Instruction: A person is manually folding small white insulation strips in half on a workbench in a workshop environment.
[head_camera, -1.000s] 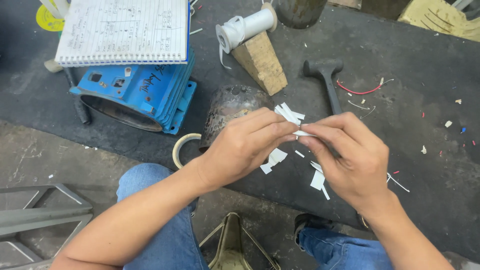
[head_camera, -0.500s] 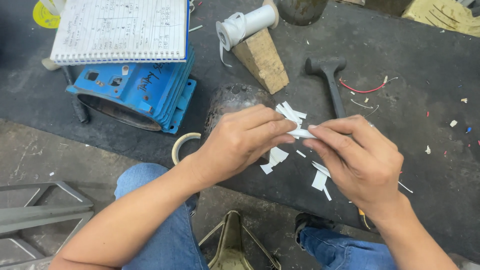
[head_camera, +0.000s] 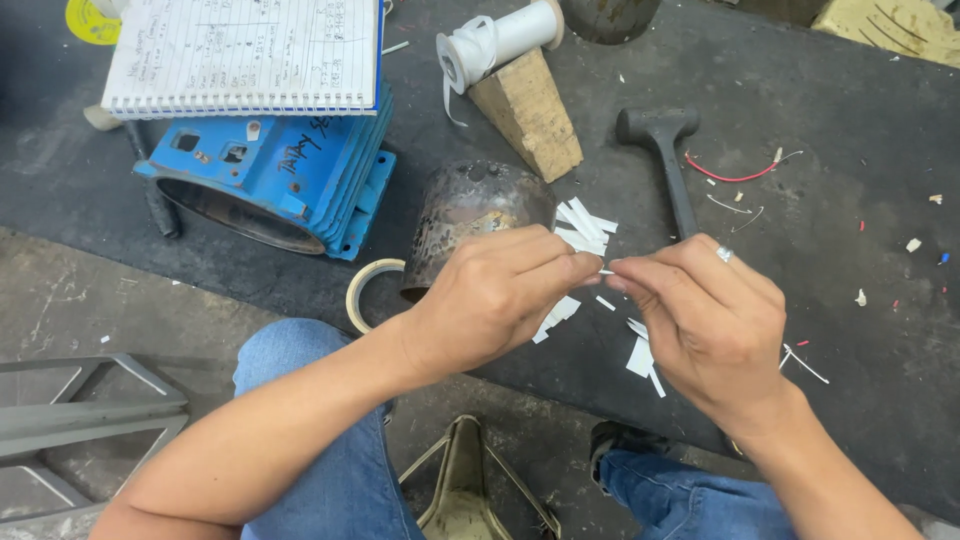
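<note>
We hold our two hands close together above the dark rubber mat (head_camera: 820, 150) on the floor, fingertips meeting over a small white paper strip (head_camera: 605, 271). Our left hand (head_camera: 495, 300) pinches one end with thumb and fingers closed on it; our right hand (head_camera: 705, 320) closes on the other end, so the strip sits taut between them, raised where we can see it. Below lie loose white paper strips (head_camera: 585, 228), kept within reach beside the dark rusted metal cover (head_camera: 465, 205). The black rubber mallet (head_camera: 668, 160), wooden wedge (head_camera: 528, 115), white tape spool (head_camera: 495, 40) and blue motor housing (head_camera: 280, 180) under a spiral notebook (head_camera: 240, 55) rest farther off.
</note>
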